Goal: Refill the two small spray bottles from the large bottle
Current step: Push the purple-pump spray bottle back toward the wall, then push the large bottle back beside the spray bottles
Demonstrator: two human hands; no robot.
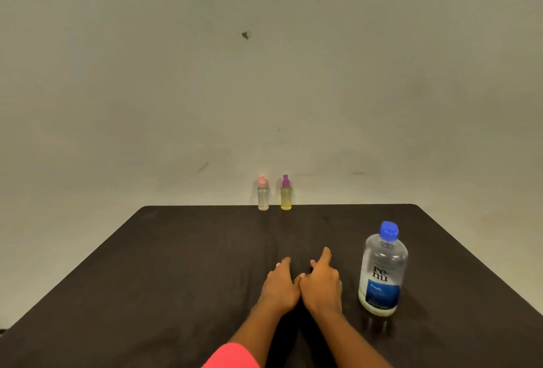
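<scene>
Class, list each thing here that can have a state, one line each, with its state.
Pink-topped spray bottle: upright, top on.
Purple-topped spray bottle: upright, top on.
Large bottle: upright, blue cap on.
Left hand: empty, on the table.
Right hand: empty, on the table.

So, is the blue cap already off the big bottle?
No, the blue cap sits on the neck of the large bottle, which stands upright on the black table.

One label to read here, on the large bottle [383,270] at about 4 o'clock: "re·nu" in dark letters on the clear body, and below it "fresh" in pale script on the blue panel. The finer print underneath is too blurred.
</scene>
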